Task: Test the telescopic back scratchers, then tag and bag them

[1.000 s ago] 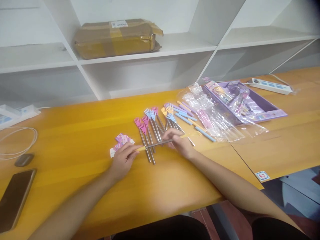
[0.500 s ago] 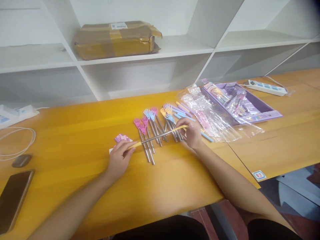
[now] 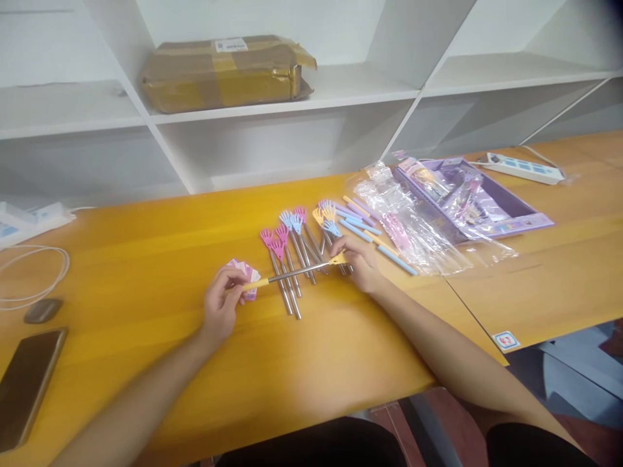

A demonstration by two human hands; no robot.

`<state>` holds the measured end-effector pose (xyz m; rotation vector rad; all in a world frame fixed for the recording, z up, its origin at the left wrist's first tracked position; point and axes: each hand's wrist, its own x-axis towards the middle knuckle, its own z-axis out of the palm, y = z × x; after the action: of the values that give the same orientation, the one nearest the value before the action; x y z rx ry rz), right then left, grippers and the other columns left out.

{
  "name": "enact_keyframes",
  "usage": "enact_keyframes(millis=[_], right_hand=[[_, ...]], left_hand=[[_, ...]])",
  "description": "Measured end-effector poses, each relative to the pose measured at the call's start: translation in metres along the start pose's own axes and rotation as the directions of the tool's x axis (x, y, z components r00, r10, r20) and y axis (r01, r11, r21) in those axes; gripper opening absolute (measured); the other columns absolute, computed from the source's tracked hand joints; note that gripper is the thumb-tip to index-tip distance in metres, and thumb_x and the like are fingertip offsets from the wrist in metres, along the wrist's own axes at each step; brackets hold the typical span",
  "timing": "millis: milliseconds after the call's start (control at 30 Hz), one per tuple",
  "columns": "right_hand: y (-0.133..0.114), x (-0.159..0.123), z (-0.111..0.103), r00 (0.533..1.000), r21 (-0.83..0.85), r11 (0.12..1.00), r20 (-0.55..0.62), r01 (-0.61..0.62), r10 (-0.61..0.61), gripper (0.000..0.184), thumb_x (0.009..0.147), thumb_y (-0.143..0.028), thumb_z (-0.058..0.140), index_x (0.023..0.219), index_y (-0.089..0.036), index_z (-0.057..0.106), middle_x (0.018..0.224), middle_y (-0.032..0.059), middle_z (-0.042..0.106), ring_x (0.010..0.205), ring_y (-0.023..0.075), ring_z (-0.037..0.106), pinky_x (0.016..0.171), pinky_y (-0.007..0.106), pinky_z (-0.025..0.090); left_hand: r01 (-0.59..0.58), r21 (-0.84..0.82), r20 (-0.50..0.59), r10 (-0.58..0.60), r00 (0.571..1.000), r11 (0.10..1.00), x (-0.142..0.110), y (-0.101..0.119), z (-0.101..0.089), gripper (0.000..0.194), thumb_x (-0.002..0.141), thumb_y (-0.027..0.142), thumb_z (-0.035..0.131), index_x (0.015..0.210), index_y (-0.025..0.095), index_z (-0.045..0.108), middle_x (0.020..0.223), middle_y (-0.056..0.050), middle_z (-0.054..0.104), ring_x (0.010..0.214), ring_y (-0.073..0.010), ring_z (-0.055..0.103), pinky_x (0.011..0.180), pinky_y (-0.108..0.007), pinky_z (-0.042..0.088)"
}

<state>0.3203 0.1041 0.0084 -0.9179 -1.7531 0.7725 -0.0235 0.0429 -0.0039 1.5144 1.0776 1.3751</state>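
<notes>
A back scratcher (image 3: 299, 271) with a metal rod, a yellow grip and a yellow hand-shaped head is held between my two hands above the table. My left hand (image 3: 221, 301) is closed on its yellow grip. At the other end, the fingers of my right hand (image 3: 357, 263) pinch the yellow head and partly cover it. Beneath and behind the rod lie several more scratchers with pink heads (image 3: 277, 248), blue heads (image 3: 296, 224) and yellow heads (image 3: 328, 209). Small pink printed cards (image 3: 250, 275) lie partly hidden behind my left hand.
Loose coloured grip tubes (image 3: 360, 227) lie right of the scratchers. Clear plastic bags (image 3: 413, 227) overlap a purple box (image 3: 530, 224). A power strip (image 3: 523, 170) is farther right. A phone (image 3: 32, 389), dark mouse-like object (image 3: 43, 311) and white cable are left. A taped carton (image 3: 224, 78) sits on the shelf.
Both hands have shifted slightly left, and the right hand has come down with the scratcher's head. More of the pink cards and the coloured tubes now shows.
</notes>
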Motion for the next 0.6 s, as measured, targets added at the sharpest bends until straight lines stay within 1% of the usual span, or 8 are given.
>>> enact_keyframes(millis=[133,267,333,433,500,600], right_hand=[[0.001,-0.002,0.002,0.999,-0.003,0.999,0.022,0.044,-0.044,0.029,0.1,-0.035,0.044,0.086,-0.023,0.067,0.081,0.0037,0.068,0.074,0.0217,0.061,0.071,0.035,0.047],[-0.001,-0.005,0.003,0.996,-0.039,0.997,0.061,0.072,-0.069,0.034,0.106,-0.041,0.043,0.09,-0.023,0.068,0.081,0.0036,0.069,0.071,0.0212,0.061,0.069,0.035,0.047],[-0.003,-0.007,0.005,0.992,-0.057,0.995,0.1,0.085,-0.079,0.039,0.109,-0.046,0.041,0.092,-0.023,0.069,0.083,0.0043,0.07,0.072,0.0215,0.063,0.07,0.035,0.048],[-0.004,-0.011,0.01,0.985,-0.079,0.992,0.149,0.103,-0.091,0.046,0.112,-0.05,0.036,0.095,-0.023,0.069,0.085,0.0055,0.072,0.074,0.0217,0.066,0.07,0.035,0.049],[-0.005,-0.014,0.014,0.984,-0.09,0.99,0.15,0.106,-0.091,0.046,0.113,-0.049,0.035,0.095,-0.023,0.069,0.083,0.0051,0.071,0.071,0.0207,0.064,0.068,0.034,0.047],[-0.008,-0.019,0.021,0.988,-0.078,0.99,0.109,0.114,-0.105,0.044,0.113,-0.045,0.035,0.092,-0.023,0.067,0.079,0.004,0.067,0.066,0.0192,0.059,0.065,0.033,0.043]], left_hand=[[-0.063,0.049,0.05,0.06,0.997,0.997,-0.003,0.0,-0.002,0.014,0.101,0.028,0.059,0.104,0.021,0.071,0.104,-0.005,0.059,0.075,-0.0143,0.059,0.056,-0.024,0.053],[-0.11,0.125,0.116,0.095,0.989,0.986,-0.005,0.002,-0.001,0.016,0.101,0.031,0.06,0.106,0.021,0.071,0.104,-0.008,0.061,0.083,-0.0186,0.062,0.061,-0.028,0.056],[-0.137,0.146,0.13,0.118,0.984,0.98,-0.005,0.002,0.0,0.016,0.102,0.031,0.059,0.108,0.021,0.071,0.104,-0.008,0.062,0.085,-0.0196,0.062,0.065,-0.03,0.058],[-0.146,0.154,0.129,0.127,0.983,0.977,-0.005,0.002,-0.001,0.015,0.102,0.029,0.059,0.108,0.022,0.07,0.103,-0.008,0.062,0.085,-0.0199,0.062,0.067,-0.031,0.058],[-0.151,0.163,0.132,0.13,0.983,0.975,-0.006,0.003,-0.001,0.014,0.101,0.028,0.058,0.108,0.022,0.069,0.103,-0.007,0.062,0.084,-0.0197,0.062,0.07,-0.033,0.058],[-0.195,0.21,0.163,0.163,0.973,0.958,-0.009,0.006,0.0,0.015,0.101,0.025,0.057,0.11,0.022,0.068,0.105,-0.008,0.064,0.091,-0.0223,0.064,0.077,-0.036,0.058]])
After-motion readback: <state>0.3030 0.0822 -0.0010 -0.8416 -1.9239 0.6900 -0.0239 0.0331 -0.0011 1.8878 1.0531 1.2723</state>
